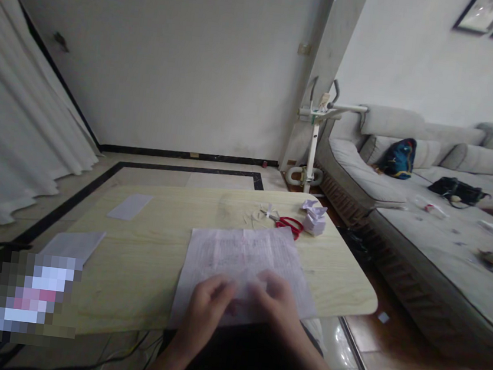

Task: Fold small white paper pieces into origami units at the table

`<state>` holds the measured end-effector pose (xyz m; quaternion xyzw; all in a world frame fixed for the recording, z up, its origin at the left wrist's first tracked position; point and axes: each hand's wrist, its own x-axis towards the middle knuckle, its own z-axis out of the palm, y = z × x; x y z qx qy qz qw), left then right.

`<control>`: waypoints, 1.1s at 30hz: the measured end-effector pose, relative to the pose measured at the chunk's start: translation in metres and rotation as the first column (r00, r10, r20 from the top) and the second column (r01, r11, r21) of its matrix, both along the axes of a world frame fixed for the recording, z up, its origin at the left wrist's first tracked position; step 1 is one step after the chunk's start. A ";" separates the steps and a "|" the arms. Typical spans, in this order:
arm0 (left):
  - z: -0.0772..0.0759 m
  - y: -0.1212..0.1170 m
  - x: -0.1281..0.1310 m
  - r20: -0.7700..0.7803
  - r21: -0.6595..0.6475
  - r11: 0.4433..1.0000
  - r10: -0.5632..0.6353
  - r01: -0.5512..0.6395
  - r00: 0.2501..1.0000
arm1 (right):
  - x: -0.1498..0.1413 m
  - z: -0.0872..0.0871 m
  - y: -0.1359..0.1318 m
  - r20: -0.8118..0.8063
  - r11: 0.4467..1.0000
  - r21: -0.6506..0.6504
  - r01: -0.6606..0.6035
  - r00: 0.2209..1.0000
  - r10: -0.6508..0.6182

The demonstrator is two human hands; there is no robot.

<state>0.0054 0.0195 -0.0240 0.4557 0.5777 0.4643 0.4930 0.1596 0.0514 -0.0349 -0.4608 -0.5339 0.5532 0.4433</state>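
Observation:
A large creased sheet of printed paper [243, 250] lies at the near edge of the pale wooden table [146, 280]. Over its near half, my left hand [211, 300] is closed, with thumb and fingers curled together. Facing it a short way to the right is my right hand [276, 298], also curled closed. Motion blurs both sets of fingertips, and what they grip is too smeared to make out. Past the sheet's far edge are red-handled scissors [290, 225], thin paper scraps [252, 216] and folded paper pieces [315, 221].
Two more paper sheets lie on the table's left, one farther [130, 206] and one nearer [73, 245]. A pixelated bright object [34, 291] is at the near left corner. On the right stand a grey sofa [446, 231] and a white exercise machine [313, 145].

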 end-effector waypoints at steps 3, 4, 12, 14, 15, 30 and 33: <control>-0.001 0.000 -0.001 -0.026 0.029 1.000 0.009 -0.008 1.000 | -0.001 0.001 -0.002 -0.060 0.998 -0.057 -0.002 0.998 -0.002; -0.001 0.000 -0.001 -0.032 0.038 0.999 0.012 -0.010 0.999 | -0.001 0.002 -0.002 -0.070 0.997 -0.073 -0.002 0.998 -0.003; 0.006 -0.002 -0.002 -0.003 0.014 1.000 0.026 -0.026 1.000 | -0.002 0.004 -0.004 -0.093 0.997 -0.078 -0.014 0.996 0.007; 0.005 -0.001 -0.001 0.012 -0.016 0.999 0.030 -0.029 0.999 | -0.001 0.004 -0.003 -0.080 0.998 -0.063 -0.015 0.997 0.010; 0.004 -0.001 0.000 0.011 -0.031 0.999 0.027 -0.027 1.000 | -0.001 0.004 -0.003 -0.070 0.998 -0.056 -0.010 0.998 0.006; 0.002 -0.002 -0.003 -0.102 0.033 0.999 0.003 0.000 0.995 | -0.002 0.000 -0.004 -0.084 0.993 -0.092 -0.077 0.994 0.069; -0.001 0.000 -0.001 -0.100 0.038 0.999 -0.005 0.009 0.995 | -0.002 -0.004 -0.004 -0.066 0.990 -0.120 -0.074 0.996 0.067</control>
